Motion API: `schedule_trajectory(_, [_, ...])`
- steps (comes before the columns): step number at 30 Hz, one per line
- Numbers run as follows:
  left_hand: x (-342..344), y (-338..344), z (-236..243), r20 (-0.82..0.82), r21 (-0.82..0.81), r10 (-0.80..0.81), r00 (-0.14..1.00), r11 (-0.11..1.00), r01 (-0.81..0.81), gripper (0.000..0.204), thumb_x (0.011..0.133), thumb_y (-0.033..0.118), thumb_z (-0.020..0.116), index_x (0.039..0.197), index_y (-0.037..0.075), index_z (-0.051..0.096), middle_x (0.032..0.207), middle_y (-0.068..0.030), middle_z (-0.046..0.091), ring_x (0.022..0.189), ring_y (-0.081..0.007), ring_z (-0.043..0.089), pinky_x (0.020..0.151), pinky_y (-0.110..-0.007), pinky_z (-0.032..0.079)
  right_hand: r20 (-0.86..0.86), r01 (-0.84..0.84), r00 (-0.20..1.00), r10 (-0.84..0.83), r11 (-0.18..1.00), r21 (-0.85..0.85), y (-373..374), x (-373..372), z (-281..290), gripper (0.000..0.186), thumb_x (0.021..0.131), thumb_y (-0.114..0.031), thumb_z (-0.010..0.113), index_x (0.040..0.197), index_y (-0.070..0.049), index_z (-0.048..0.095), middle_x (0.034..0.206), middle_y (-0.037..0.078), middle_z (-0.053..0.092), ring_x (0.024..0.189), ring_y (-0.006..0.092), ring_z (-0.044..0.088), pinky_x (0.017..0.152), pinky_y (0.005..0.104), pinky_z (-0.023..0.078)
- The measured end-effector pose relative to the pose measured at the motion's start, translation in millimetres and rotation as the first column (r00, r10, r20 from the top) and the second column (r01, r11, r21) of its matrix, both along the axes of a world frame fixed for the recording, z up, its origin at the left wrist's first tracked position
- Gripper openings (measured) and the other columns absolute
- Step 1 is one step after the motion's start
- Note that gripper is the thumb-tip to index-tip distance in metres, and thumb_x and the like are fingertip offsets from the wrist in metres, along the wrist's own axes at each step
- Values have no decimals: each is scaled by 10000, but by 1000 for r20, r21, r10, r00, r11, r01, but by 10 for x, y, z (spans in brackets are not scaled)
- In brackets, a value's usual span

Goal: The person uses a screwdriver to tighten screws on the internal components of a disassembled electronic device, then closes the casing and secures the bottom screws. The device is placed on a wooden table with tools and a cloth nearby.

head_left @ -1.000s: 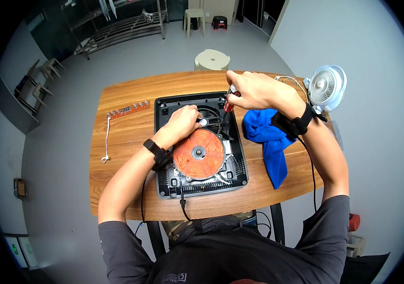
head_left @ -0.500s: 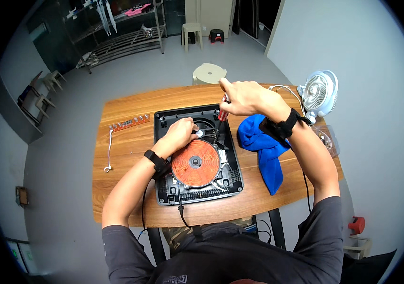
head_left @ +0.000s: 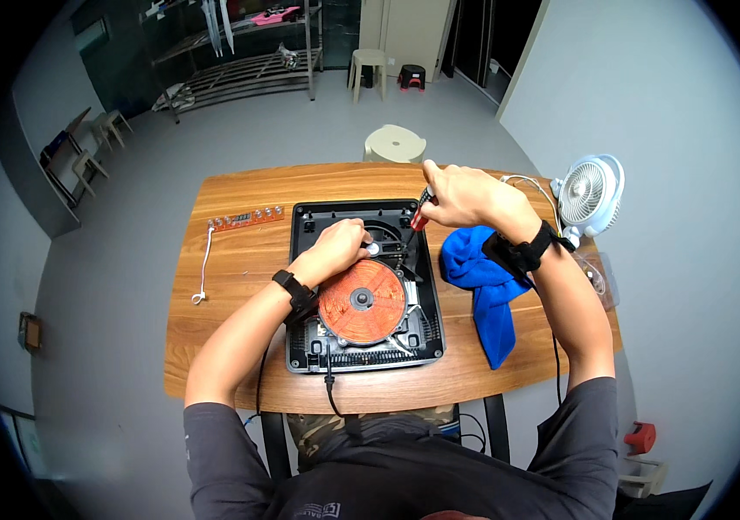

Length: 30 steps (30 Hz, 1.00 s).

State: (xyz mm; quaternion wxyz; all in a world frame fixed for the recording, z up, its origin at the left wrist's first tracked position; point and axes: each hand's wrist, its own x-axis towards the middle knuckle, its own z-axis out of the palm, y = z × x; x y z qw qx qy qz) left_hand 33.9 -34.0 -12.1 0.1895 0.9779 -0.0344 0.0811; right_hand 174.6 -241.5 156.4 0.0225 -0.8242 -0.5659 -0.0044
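Screwdriver (head_left: 419,221) gripped in closed right hand (head_left: 465,196), best kept aligned if turned; black fan (head_left: 376,250) touched by curled left hand (head_left: 340,244), hold unclear.

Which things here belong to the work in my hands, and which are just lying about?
In use:
Red-and-black-handled screwdriver, gripped by your right hand
Open black plastic housing, your left hand over it
Round copper-coloured coil inside

Likely just lying about:
Crumpled blue cloth
Pale-blue round fan
Narrow orange circuit board, though possibly a related part
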Motion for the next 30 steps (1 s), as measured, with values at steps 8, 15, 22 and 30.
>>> schedule_trajectory(8, [-13, 5, 3, -2, -16, 10, 1000, 1000, -10, 271, 842, 170, 776, 1061, 12, 777, 1028, -175, 698, 1016, -369, 682, 903, -450, 550, 118, 38, 993, -23, 991, -128, 110, -7, 5, 447, 1038, -433, 540, 1055, 13, 561, 837, 263, 713, 842, 474, 688, 772, 522, 566])
schedule_trajectory(15, [4, 11, -40, 17, -10, 4, 1000, 1000, -4, 266, 825, 155, 778, 1050, 13, 778, 1015, -169, 694, 1014, -364, 680, 905, -447, 550, -10, 18, 1000, -18, 1000, -15, 104, 8, -7, 516, 984, -471, 588, 1046, 34, 671, 906, 274, 724, 895, 466, 706, 847, 516, 563])
schedule_trajectory(22, [-8, 15, -21, 17, -41, 5, 1000, 999, -4, 258, 826, 149, 778, 1050, 21, 780, 1012, -170, 691, 1016, -366, 676, 898, -449, 548, 105, 123, 988, -112, 987, -104, 203, -49, 8, 581, 1002, -524, 568, 991, 51, 650, 860, 296, 708, 876, 477, 693, 781, 503, 574])
schedule_trajectory(30, [-10, 1, 4, 2, -34, 8, 1000, 999, -8, 272, 836, 160, 778, 1066, 15, 778, 1031, -175, 687, 1030, -368, 671, 913, -445, 540, 92, -82, 994, 66, 980, 182, 49, 128, -156, 493, 991, -467, 592, 956, 24, 587, 778, 255, 704, 819, 482, 690, 763, 506, 565])
